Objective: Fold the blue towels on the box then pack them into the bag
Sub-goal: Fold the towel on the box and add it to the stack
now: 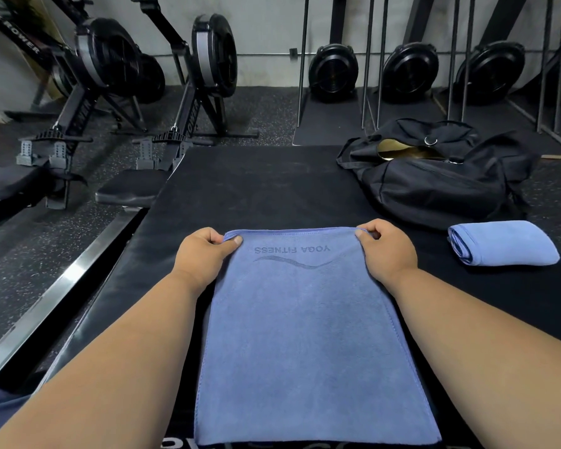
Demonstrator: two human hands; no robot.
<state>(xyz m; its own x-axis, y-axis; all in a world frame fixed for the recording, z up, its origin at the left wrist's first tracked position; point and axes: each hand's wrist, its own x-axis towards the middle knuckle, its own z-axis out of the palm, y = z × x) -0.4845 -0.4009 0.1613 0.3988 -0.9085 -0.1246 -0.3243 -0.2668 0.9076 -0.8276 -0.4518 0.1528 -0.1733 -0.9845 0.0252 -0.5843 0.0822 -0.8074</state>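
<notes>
A blue towel (pixel 305 335) printed "YOGA FITNESS" lies flat and lengthwise on the black box (pixel 256 192). My left hand (pixel 204 251) pinches its far left corner and my right hand (pixel 386 247) pinches its far right corner, thumbs on top. A second blue towel (pixel 502 243), folded into a thick bundle, rests on the box to the right. The black bag (pixel 434 183) sits at the box's far right corner with its top open, showing a gold lining.
Two rowing machines (pixel 110 76) stand on the speckled floor to the left, their rails running beside the box. Several upright machines with black flywheels (pixel 334 71) line the back wall behind metal frames.
</notes>
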